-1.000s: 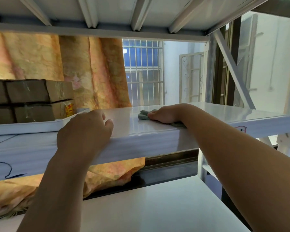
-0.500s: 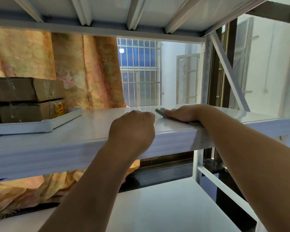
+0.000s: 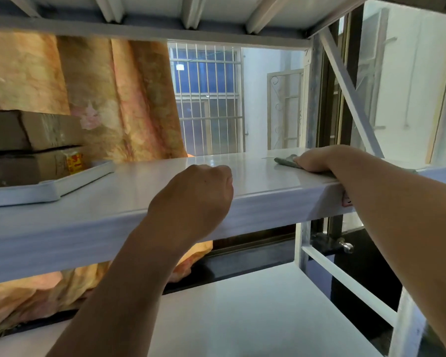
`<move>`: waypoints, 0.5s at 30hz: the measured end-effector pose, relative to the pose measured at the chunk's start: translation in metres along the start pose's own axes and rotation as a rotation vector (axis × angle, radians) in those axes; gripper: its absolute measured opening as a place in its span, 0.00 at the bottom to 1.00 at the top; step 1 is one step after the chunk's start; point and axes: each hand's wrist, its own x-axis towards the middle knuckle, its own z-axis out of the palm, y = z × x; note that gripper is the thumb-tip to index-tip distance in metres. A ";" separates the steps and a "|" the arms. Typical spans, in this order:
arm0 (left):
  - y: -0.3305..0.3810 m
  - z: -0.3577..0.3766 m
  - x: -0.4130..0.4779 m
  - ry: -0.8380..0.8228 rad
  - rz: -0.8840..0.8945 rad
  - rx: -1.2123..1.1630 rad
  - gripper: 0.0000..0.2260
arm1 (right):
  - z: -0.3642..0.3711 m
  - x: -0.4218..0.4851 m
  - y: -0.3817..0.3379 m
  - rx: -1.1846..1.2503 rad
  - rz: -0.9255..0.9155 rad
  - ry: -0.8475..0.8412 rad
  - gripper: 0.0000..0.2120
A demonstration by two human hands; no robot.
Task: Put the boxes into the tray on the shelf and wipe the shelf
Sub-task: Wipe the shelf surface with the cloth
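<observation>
Two brown cardboard boxes [image 3: 29, 148] lie stacked in a white tray [image 3: 49, 188] at the left of the white metal shelf [image 3: 255, 173]. My right hand [image 3: 317, 159] presses flat on a grey-green cloth [image 3: 285, 161] at the right end of the shelf top. My left hand [image 3: 193, 199] rests on the shelf's front edge near the middle, fingers curled over the lip and holding no object.
A lower white shelf [image 3: 242, 313] lies below. An orange patterned curtain [image 3: 119, 104] hangs behind the shelf and bunches under it. The upper shelf's ribs [image 3: 191, 11] are close overhead. A diagonal brace [image 3: 350, 94] and upright posts stand at the right. A barred window [image 3: 206, 99] is behind.
My right hand has slid the cloth rightward along the shelf top. My left hand has shifted right along the front edge, and the view has turned right.
</observation>
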 end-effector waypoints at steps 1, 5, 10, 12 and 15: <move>-0.001 0.000 0.000 -0.008 0.004 0.000 0.13 | 0.001 0.005 0.002 -0.016 -0.013 -0.004 0.20; 0.002 -0.006 -0.001 -0.051 -0.004 -0.039 0.15 | 0.000 0.023 0.010 -0.079 -0.022 -0.016 0.20; 0.005 -0.006 -0.004 -0.040 -0.006 0.004 0.17 | -0.006 0.038 0.011 -0.052 0.037 -0.050 0.23; 0.005 -0.005 -0.005 -0.024 -0.022 -0.010 0.18 | -0.006 0.047 0.009 -0.087 0.075 -0.066 0.23; 0.005 -0.003 -0.005 0.003 -0.030 -0.020 0.18 | -0.008 0.065 0.008 -0.097 0.121 -0.102 0.24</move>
